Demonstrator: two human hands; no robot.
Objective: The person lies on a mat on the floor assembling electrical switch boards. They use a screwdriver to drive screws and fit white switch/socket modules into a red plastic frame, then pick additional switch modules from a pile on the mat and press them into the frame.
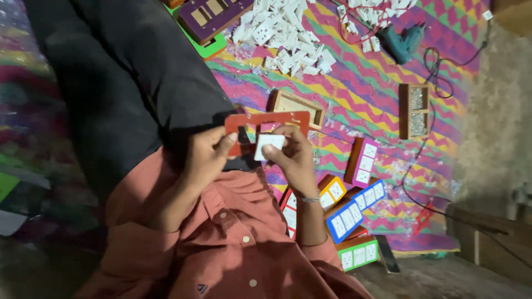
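Observation:
My left hand [208, 152] grips the left edge of a red rectangular faceplate [266, 118] with cut-out openings, held above my lap. My right hand [292, 159], with a thin bracelet at the wrist, pinches a small white socket module [270, 146] and holds it against the plate's front. Both hands are close together over my dark trousers [127, 94] and salmon shirt [233, 243]. The lower part of the plate is hidden behind my fingers.
A pile of white modules [288, 33] lies on the zigzag mat [360, 94]. An open wooden box [296, 105] sits just beyond the plate. Finished boards in purple [361, 161], orange [332, 191], blue [354, 210] and green [358, 254] lie to the right. A teal tool [402, 41], a wooden tray [414, 111] and a black cable [413, 166] lie farther right.

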